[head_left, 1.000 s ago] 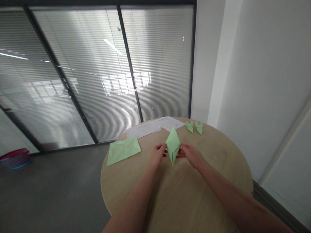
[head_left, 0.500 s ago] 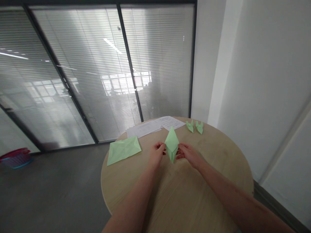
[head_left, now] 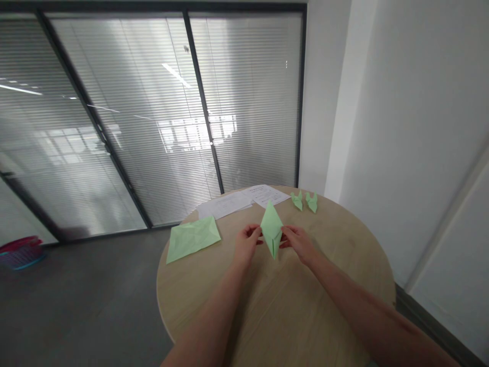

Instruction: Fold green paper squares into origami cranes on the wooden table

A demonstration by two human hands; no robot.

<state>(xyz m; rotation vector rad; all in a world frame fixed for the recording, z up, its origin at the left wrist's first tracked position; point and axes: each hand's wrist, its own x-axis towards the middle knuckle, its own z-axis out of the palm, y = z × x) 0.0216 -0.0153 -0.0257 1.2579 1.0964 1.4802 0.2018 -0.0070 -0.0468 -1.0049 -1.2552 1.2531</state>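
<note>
A light green sheet of folded origami paper (head_left: 271,227), shaped like a tall diamond with a slit down its lower half, is held up over the round table. My left hand (head_left: 247,241) pinches its left corner between thumb and fingers. On the opposite corner, my right hand (head_left: 298,241) grips in the same way. Two small folded green paper figures, one (head_left: 297,201) beside the other (head_left: 311,203), sit near the table's far right edge. A creased green paper sheet (head_left: 194,237) lies to the left of my hands.
White printed papers (head_left: 225,203) lie along the far edge of the wooden table (head_left: 328,306). Behind it stands a glass partition with blinds (head_left: 160,127). A white wall (head_left: 420,127) rises on the right. A red and blue basket (head_left: 22,252) rests on the floor at far left.
The folded paper has tilted slightly, its lower tip swinging a little to the right. Both hands keep their hold at its sides. The camera view has shifted slightly.
</note>
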